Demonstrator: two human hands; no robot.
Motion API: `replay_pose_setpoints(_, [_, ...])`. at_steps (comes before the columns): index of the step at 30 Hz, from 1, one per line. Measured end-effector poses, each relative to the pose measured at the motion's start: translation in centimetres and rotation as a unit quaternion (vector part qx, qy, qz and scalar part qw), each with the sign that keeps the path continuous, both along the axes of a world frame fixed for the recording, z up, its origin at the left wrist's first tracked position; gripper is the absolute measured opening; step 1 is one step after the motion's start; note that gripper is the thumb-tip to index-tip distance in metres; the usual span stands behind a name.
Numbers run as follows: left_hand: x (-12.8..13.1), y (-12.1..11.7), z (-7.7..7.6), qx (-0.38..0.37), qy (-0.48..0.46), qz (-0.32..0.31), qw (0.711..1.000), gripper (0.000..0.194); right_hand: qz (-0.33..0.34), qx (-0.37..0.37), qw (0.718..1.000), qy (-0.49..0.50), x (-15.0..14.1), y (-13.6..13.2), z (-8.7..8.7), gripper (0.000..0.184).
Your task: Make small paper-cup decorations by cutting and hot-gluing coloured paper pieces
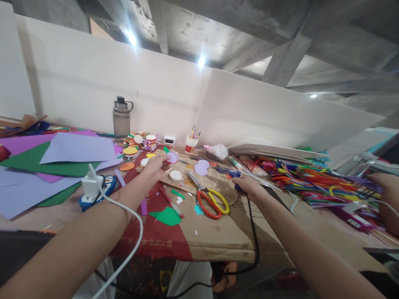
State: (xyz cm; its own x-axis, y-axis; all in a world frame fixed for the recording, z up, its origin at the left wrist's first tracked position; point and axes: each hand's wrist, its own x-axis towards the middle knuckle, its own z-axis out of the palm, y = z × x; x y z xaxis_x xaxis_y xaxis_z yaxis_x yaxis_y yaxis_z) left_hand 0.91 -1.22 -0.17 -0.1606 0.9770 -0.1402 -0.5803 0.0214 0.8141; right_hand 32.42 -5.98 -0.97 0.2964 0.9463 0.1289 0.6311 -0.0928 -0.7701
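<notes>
Pinched in the fingers of my left hand [158,167] is a small round disc with a light purple face [172,157]. My right hand [248,185] is wrapped round a blue hot glue gun [227,171], its nozzle pointing left and its black cord hanging down over the table edge. Between my hands lie a purple scalloped paper shape [202,167] and a white round disc [176,175]. Nearer to me are scissors [209,202] with red and yellow handles, a green paper piece [166,216] and a red pen [171,202].
Coloured paper sheets [77,147] and a power strip [107,189] with a white charger are at left. A water bottle [121,120] and a paper cup of pens [191,144] stand at the back. Pipe cleaners [305,178] are heaped at right, beside another person's hand [388,195].
</notes>
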Motion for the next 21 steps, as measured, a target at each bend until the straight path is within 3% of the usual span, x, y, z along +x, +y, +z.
replay_pose_setpoints(3, [0.0,0.0,0.1,0.000,-0.005,0.000,1.000,0.014,0.011,0.026,0.998,0.054,-2.0,-0.5,1.4,0.010])
replay_pose_setpoints(4, [0.0,-0.1,0.2,0.000,-0.006,0.003,1.000,0.014,0.027,0.065,0.994,0.081,-3.1,-0.9,2.0,0.016])
replay_pose_setpoints(7, [-0.1,-0.1,0.4,-0.004,-0.001,0.010,1.000,0.014,0.133,0.147,0.972,0.127,-7.1,-2.1,3.8,0.027])
replay_pose_setpoints(10, [-0.3,-0.1,0.6,-0.007,0.011,0.011,1.000,0.014,0.242,0.172,0.944,0.142,-10.8,-3.2,4.7,0.023])
replay_pose_setpoints(14, [-0.6,-0.1,0.6,-0.009,0.027,0.024,0.999,0.017,0.255,0.183,0.949,0.027,-13.1,-3.4,3.6,0.019])
replay_pose_setpoints(17, [-0.7,-0.1,0.6,-0.014,0.042,0.045,0.998,0.018,0.259,0.217,0.940,-0.055,-12.9,-3.2,2.3,0.024])
replay_pose_setpoints(21, [-0.5,-0.1,0.7,-0.011,0.051,0.071,0.996,0.020,0.275,0.204,0.934,-0.105,-12.1,-3.3,1.5,0.027])
